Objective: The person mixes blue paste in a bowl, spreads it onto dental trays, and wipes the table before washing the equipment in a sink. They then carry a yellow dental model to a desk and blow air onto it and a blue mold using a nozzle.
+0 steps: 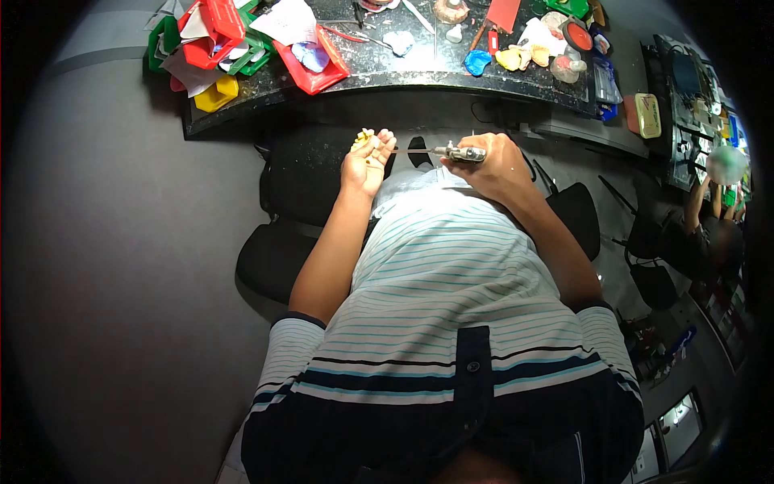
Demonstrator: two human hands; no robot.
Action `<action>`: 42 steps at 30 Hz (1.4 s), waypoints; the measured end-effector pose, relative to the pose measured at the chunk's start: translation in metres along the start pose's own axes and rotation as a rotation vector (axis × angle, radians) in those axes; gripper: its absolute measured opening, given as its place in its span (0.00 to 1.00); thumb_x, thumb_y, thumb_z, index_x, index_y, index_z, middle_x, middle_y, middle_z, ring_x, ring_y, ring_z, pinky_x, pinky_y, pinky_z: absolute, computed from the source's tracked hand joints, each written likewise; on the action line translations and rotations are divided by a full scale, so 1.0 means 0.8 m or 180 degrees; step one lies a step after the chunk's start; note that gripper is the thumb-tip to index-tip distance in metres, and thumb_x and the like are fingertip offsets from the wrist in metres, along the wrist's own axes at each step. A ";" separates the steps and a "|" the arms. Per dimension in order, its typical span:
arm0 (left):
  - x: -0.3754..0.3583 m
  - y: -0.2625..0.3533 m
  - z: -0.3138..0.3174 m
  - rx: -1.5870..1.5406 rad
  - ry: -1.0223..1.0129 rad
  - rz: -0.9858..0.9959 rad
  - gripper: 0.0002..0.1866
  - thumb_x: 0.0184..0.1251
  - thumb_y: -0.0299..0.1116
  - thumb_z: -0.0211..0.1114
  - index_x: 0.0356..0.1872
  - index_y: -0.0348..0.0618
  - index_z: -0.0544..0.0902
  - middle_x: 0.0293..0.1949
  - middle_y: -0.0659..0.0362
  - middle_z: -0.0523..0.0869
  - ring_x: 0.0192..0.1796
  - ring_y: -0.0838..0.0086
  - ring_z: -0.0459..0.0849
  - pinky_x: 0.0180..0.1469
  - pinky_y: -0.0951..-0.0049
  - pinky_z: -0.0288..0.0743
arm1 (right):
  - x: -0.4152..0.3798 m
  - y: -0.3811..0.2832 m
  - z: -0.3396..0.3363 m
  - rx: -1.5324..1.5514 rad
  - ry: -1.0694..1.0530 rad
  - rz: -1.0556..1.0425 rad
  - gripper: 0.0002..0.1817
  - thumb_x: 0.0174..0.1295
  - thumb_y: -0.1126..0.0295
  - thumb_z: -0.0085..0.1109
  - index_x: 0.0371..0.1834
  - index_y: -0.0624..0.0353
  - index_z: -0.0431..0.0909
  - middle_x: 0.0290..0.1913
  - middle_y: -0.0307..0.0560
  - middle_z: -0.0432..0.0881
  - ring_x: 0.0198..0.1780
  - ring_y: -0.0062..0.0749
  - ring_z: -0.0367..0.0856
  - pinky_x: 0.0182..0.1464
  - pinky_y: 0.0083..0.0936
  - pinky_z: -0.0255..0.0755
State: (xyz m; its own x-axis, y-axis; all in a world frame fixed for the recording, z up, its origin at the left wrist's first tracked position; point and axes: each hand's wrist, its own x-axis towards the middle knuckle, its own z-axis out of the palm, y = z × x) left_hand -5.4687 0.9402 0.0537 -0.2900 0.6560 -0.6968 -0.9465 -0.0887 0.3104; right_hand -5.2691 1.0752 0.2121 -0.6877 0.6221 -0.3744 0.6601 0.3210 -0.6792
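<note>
Above my lap, my left hand [367, 171] is raised with its fingers curled around a small yellow piece [364, 139], mostly covered by the fingers. My right hand [501, 167] is wrapped around a metal air blow gun [466, 153]. Its thin nozzle points left, and the tip ends close beside the fingers of my left hand. Both hands are held in front of the bench edge, at about the same height.
Ahead runs a dark speckled bench [379, 77]. Red bins [313, 68], a blue lump [477, 63], yellowish casts [513, 58] and a clear bottle [568, 68] stand on it. Black chairs [302, 173] are at the left. A person [721, 242] works at another bench, far right.
</note>
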 end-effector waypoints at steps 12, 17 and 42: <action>0.037 -0.015 0.047 0.1461 -0.0008 0.0130 0.11 0.67 0.17 0.52 0.50 0.29 0.72 0.46 0.42 0.79 0.47 0.53 0.84 0.53 0.60 0.81 | -0.023 0.020 -0.018 0.0844 0.0075 0.0169 0.16 0.53 0.58 0.73 0.25 0.60 0.81 0.20 0.41 0.78 0.23 0.18 0.70 0.27 0.24 0.66; 0.134 -0.010 0.083 0.3281 -0.0134 0.1180 0.09 0.65 0.15 0.53 0.44 0.29 0.76 0.35 0.52 0.83 0.27 0.69 0.84 0.34 0.69 0.85 | -0.056 0.066 -0.025 0.1041 0.0863 0.0363 0.19 0.53 0.59 0.73 0.21 0.63 0.77 0.16 0.39 0.71 0.21 0.17 0.63 0.24 0.24 0.61; 0.192 -0.206 0.282 0.6802 -0.0932 0.3554 0.18 0.52 0.36 0.70 0.42 0.39 0.78 0.44 0.49 0.80 0.49 0.54 0.77 0.52 0.57 0.68 | -0.142 0.193 -0.126 0.1832 0.1461 0.1193 0.13 0.54 0.65 0.72 0.30 0.66 0.84 0.25 0.44 0.85 0.26 0.16 0.81 0.30 0.16 0.73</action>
State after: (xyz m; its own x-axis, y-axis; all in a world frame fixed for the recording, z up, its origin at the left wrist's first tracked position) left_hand -5.3256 1.2249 0.0417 -0.1713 0.9772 0.1255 0.9009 0.1038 0.4215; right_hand -5.0587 1.1259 0.2134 -0.1784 0.8851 -0.4298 0.4771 -0.3042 -0.8245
